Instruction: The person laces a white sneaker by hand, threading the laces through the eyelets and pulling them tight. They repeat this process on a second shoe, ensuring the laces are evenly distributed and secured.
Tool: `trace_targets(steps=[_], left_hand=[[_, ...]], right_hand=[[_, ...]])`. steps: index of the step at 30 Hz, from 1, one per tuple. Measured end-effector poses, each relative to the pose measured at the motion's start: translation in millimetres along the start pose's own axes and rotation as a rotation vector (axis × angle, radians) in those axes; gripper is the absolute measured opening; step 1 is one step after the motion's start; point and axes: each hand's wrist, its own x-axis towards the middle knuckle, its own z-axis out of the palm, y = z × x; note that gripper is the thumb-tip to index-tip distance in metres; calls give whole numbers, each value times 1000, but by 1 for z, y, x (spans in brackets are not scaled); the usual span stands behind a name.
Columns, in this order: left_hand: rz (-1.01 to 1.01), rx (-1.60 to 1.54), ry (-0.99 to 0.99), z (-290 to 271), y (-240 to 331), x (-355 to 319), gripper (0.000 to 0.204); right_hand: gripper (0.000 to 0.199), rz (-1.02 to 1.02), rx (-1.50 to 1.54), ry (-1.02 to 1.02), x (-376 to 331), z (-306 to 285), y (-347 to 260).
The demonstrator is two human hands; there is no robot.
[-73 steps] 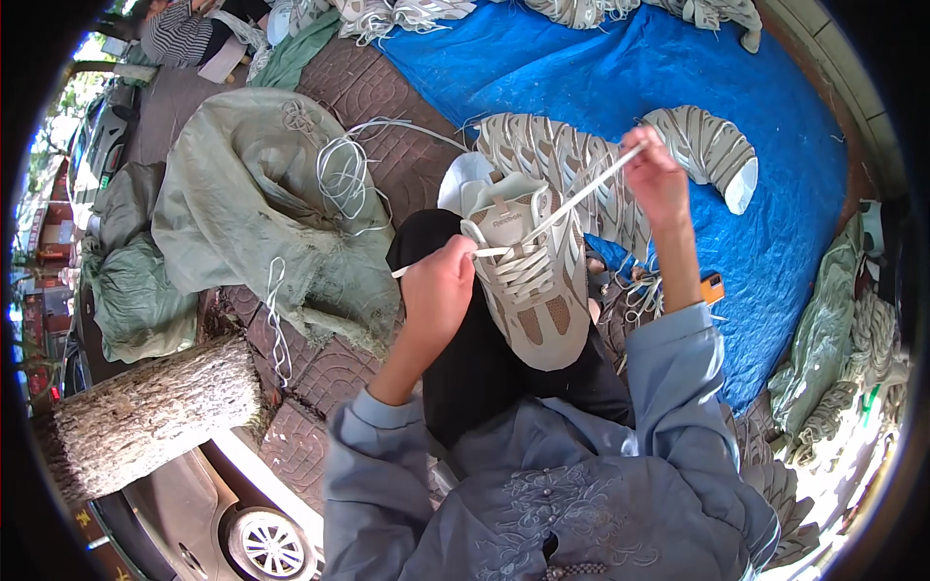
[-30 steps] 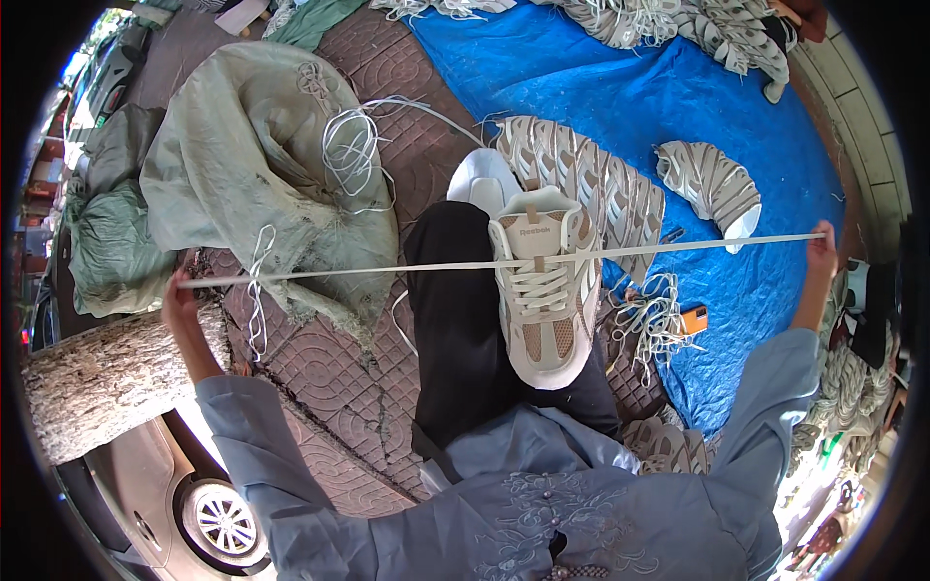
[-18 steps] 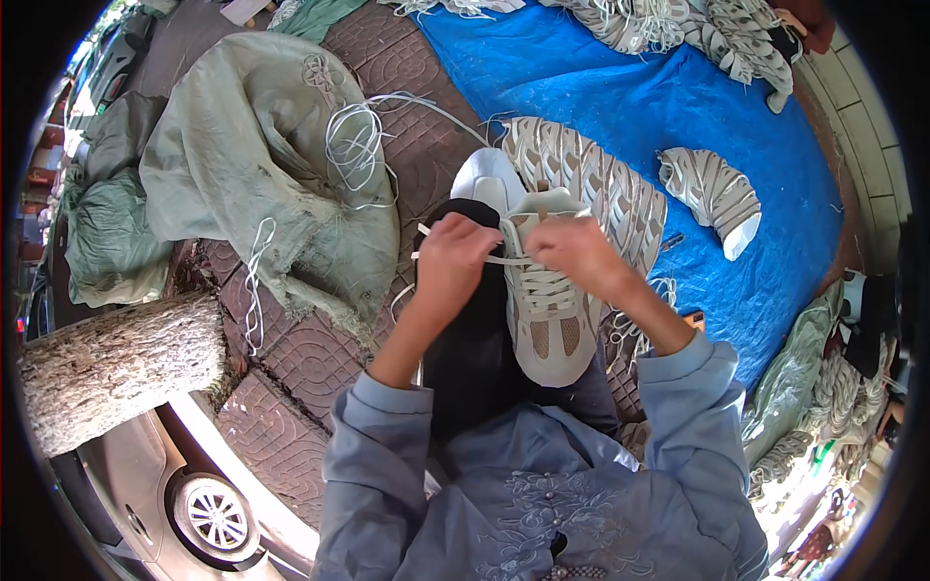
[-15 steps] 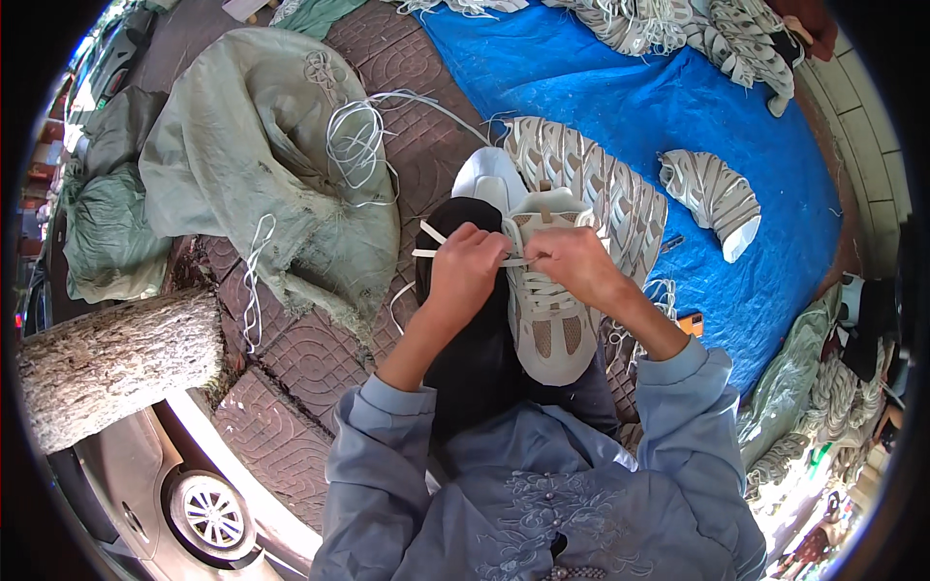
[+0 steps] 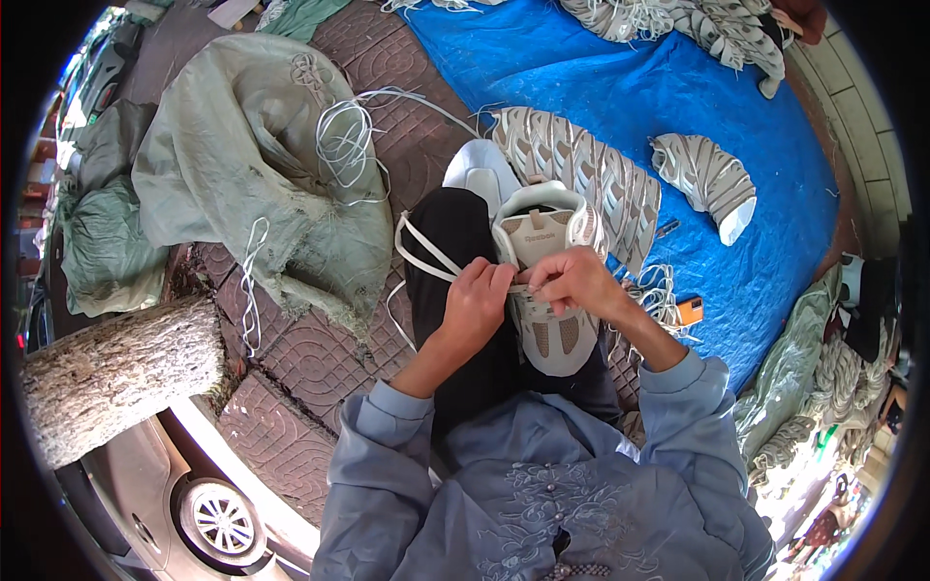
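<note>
A white and beige sneaker (image 5: 554, 357) rests on my lap with its toe toward me and its tongue and collar facing away. My left hand (image 5: 476, 308) pinches a flat white shoelace (image 5: 415, 254) at the shoe's left edge; a loop of it trails over my black-clad left leg. Fingers bent together, my right hand (image 5: 578, 283) works at the upper lacing, close to my left fingertips. The lace shows between the two hands, while both hide part of the eyelets.
Rows of nested shoe uppers (image 5: 581, 179) lie beyond the sneaker, with a shorter stack (image 5: 705, 182) on the blue tarp (image 5: 765, 281). Loose white laces (image 5: 344, 140) drape over a grey-green sack (image 5: 228, 184). An orange phone (image 5: 689, 311) lies right; a tree trunk (image 5: 126, 373) stands left.
Both hands have moved slightly toward me, down over the lacing. The lace in my left hand now forms a larger loop to the left. The shoe's tongue and collar are more exposed.
</note>
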Motion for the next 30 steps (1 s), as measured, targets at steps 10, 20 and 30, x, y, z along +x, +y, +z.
trace_targets(steps=[10, 20, 30], left_hand=[[225, 441, -169, -5, 11, 19, 25], [-160, -123, -619, -19, 0, 54, 9], [325, 397, -348, -18, 1, 45, 7]], right_hand=[[12, -94, 130, 59, -7, -13, 17], [11, -681, -454, 383, -7, -46, 39], [11, -793, -527, 366, -8, -27, 68]])
